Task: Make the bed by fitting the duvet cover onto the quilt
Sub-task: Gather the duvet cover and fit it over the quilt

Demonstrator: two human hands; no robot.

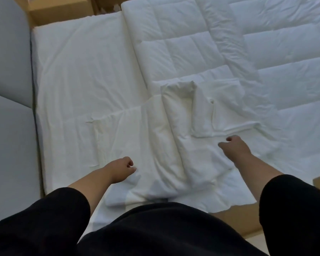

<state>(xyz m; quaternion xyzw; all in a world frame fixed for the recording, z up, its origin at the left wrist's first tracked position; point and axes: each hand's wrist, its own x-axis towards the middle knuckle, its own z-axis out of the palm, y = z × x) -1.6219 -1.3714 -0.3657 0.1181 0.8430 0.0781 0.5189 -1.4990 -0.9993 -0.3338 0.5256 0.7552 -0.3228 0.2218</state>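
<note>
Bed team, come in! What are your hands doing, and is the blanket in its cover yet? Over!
Left hand pinching duvet cover. Right hand curled above it, grip unclear. Quilt still bare. Nothing in the way.

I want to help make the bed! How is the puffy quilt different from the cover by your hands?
The quilt is puffy, stitched into squares and spread out; the duvet cover is thin, unstitched and folded in a bundle. The quilt lies farther off; the duvet cover lies nearer. Both are white.
</note>
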